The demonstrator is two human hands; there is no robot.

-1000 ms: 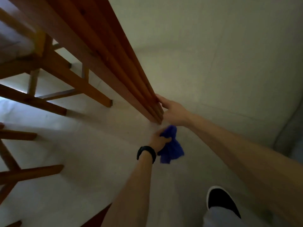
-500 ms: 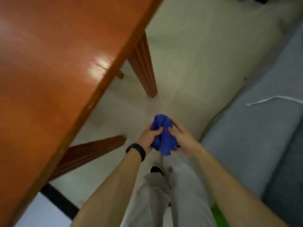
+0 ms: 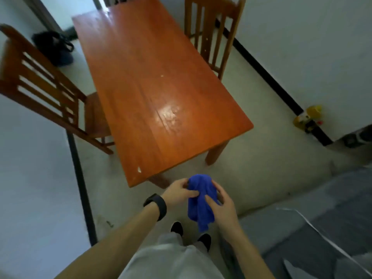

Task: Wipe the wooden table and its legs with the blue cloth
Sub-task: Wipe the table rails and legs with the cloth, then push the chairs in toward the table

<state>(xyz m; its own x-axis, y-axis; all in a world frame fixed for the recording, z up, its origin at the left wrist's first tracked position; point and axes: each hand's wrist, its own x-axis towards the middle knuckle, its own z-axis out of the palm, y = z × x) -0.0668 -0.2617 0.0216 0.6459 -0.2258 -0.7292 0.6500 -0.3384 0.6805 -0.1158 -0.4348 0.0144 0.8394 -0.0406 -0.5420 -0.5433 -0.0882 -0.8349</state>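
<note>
Wooden table (image 3: 157,93), hands bunching blue cloth (image 3: 200,200)

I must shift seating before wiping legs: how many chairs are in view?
2. The left chair stands at the table's left side, the right chair at its far right side. Others may lie outside the frame.

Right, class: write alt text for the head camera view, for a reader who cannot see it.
Seen from above, a person's left hand and right hand grip a bunched blue cloth, held just off the near end of a long wooden table. A near chair stands at its left side, a far chair at its right.
</note>
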